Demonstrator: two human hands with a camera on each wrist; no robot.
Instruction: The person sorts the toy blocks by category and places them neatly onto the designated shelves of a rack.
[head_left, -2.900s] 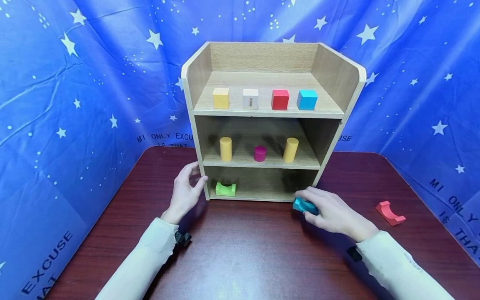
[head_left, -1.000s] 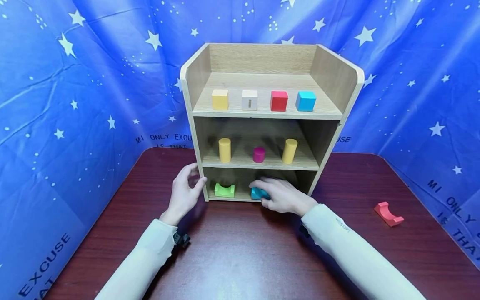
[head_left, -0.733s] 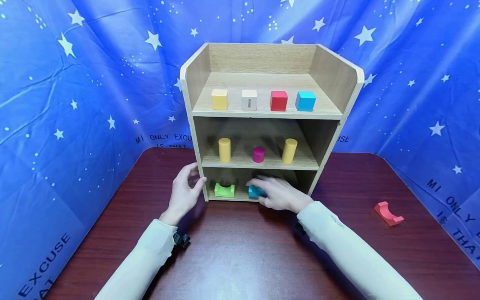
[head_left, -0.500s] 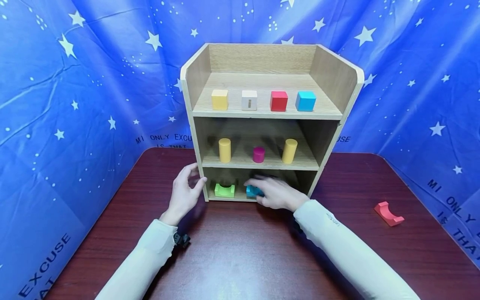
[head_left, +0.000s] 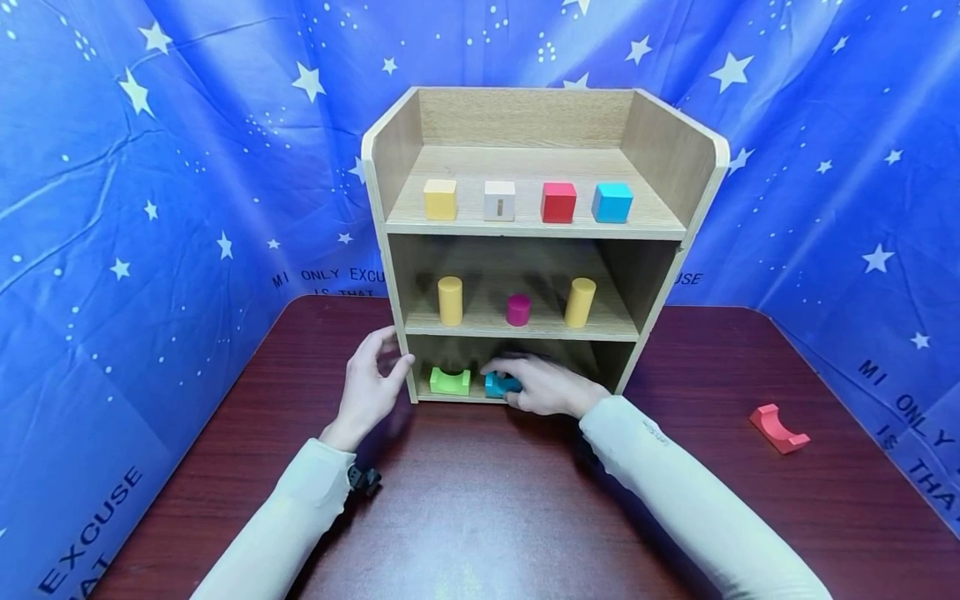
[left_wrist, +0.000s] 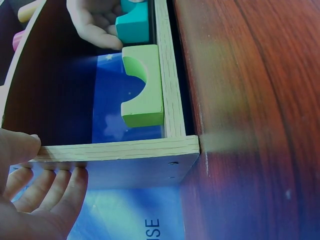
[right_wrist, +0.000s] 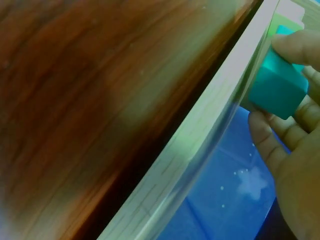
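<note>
My right hand (head_left: 551, 386) is inside the bottom level of a wooden shelf (head_left: 517, 335), pinching a blue arch block (head_left: 498, 385) by its ends, thumb at the front and fingers behind. In the right wrist view the blue block (right_wrist: 278, 87) lies right at the shelf's front lip. To its left rests a green arch block (head_left: 450, 382), curved hollow up, with a small gap between them. My left hand (head_left: 369, 387) grips the shelf's left side panel (left_wrist: 115, 151), thumb at its front edge and fingers along the outer face.
A red arch block (head_left: 778, 428) lies on the dark wood table (head_left: 480, 500) at the right. Yellow cylinders (head_left: 451, 301) flank a magenta cylinder (head_left: 518, 310) on the middle shelf. Several cubes, including a red cube (head_left: 558, 202), line the top shelf. A starry blue curtain (head_left: 187, 208) surrounds the table.
My right hand has carried the blue arch block from the shelf's lower right front corner leftward along the bottom level, nearer the green one. The left hand has stayed at the side panel.
</note>
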